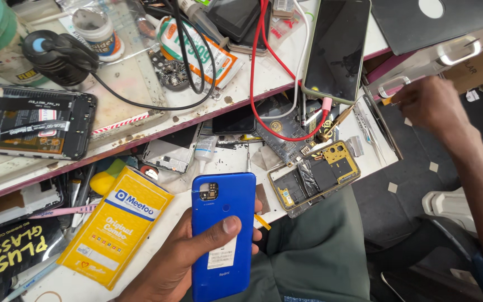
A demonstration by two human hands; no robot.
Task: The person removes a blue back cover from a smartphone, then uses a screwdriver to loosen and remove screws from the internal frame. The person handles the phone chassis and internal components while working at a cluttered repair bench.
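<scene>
My left hand (180, 263) grips a blue phone (223, 235), back side up, with its camera cutout at the top and a white sticker under my thumb. It hovers over my lap at the front edge of the lower shelf. My right hand (429, 106) reaches far right to the edge of a pulled-out drawer (389, 134), fingers pinched on a small orange-tipped thing; what it is I cannot tell. An opened phone frame with gold parts (315, 178) lies on the lower shelf between the two hands.
A yellow flat package (115, 223) lies left of the blue phone. On the upper bench sit a dark-screened phone (337, 47), an opened phone (29, 122), a white jar (97, 32), a black tool with cable (57, 56) and red wire (261, 84).
</scene>
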